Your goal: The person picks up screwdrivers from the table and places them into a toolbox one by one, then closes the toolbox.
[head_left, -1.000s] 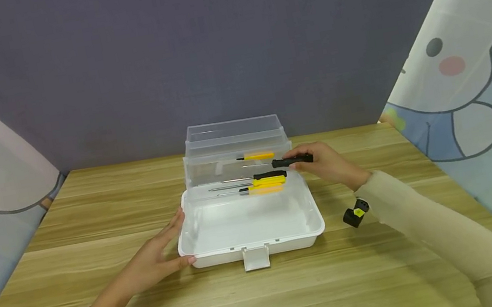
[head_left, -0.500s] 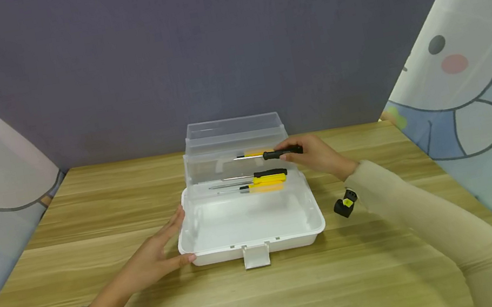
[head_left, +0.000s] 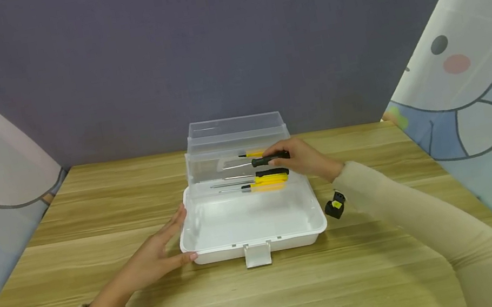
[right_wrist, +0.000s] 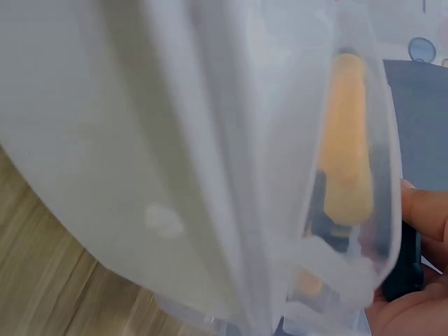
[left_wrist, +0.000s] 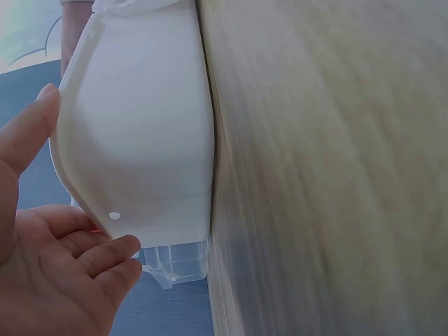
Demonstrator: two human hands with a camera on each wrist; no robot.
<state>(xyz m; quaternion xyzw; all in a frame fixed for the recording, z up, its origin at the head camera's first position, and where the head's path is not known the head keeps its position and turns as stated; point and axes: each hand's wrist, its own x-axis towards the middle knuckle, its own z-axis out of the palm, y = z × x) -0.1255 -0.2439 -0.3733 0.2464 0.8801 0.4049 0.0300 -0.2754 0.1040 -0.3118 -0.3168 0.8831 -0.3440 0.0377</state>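
Note:
Between the thumb and fingers of my right hand (head_left: 303, 158) is the black handle of a screwdriver (head_left: 267, 160), its shaft pointing left over the clear trays (head_left: 202, 171). In the right wrist view, part of the black handle (right_wrist: 407, 264) shows beside the fingers. My left hand (head_left: 151, 259) rests against the left side of the white toolbox (head_left: 224, 255), thumb at the front corner and fingers extended along the wall. In the trays lie another black-handled screwdriver (head_left: 274, 172), a yellow one (head_left: 274, 178), a yellow-and-black one (head_left: 268, 187), and a partly hidden yellow one (head_left: 251, 155) behind.
The toolbox stands lid-up, with its latch (head_left: 258, 255) hanging at the front and its white bottom (head_left: 250, 218) bare. A wooden table (head_left: 263, 304) lies under it, against a dark panel (head_left: 217, 43) at the back. Cartoon-printed sheets (head_left: 473, 97) hang at both sides.
My right hand has moved left with the black-handled screwdriver, rising slightly and then lowering a little over the trays. The left hand has stayed at the toolbox's side.

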